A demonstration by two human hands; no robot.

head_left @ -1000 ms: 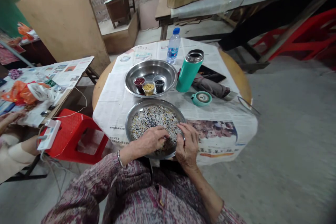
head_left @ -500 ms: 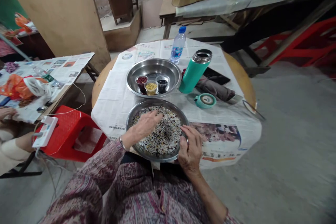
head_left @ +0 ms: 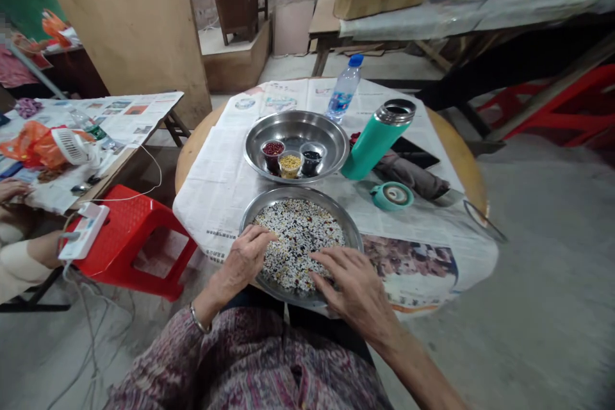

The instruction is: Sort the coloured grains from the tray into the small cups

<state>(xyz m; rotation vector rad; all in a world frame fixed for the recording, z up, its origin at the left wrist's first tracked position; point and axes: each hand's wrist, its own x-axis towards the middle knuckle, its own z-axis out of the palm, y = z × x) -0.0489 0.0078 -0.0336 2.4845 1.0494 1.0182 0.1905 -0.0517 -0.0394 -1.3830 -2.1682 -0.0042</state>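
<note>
A round steel basin (head_left: 354,230) sits close to me, filled with mixed white, black and yellow grains (head_left: 298,234). My left hand (head_left: 244,261) lies across its left rim, fingers loosely apart, with the fingertips over the grains. From the right, my right hand (head_left: 353,285) reaches over the basin, open, its fingers spread at the grains' surface. Behind stands a second steel basin (head_left: 302,125) with three clear cups inside: one of red beans (head_left: 273,148), one of yellow grains (head_left: 290,163) and one of black beans (head_left: 312,157).
Newspaper (head_left: 206,173) covers the round table. An open green flask (head_left: 379,141), its lid (head_left: 393,195), a water bottle (head_left: 344,90) and a folded umbrella (head_left: 413,176) stand or lie beyond the basins. At left are a red stool (head_left: 134,230) with a power strip (head_left: 85,230) and another person's hand (head_left: 12,190).
My left hand has drawn back from the middle of the grains to the left rim. My right hand has left the right rim and moved in over the grains. The view has shifted slightly.
</note>
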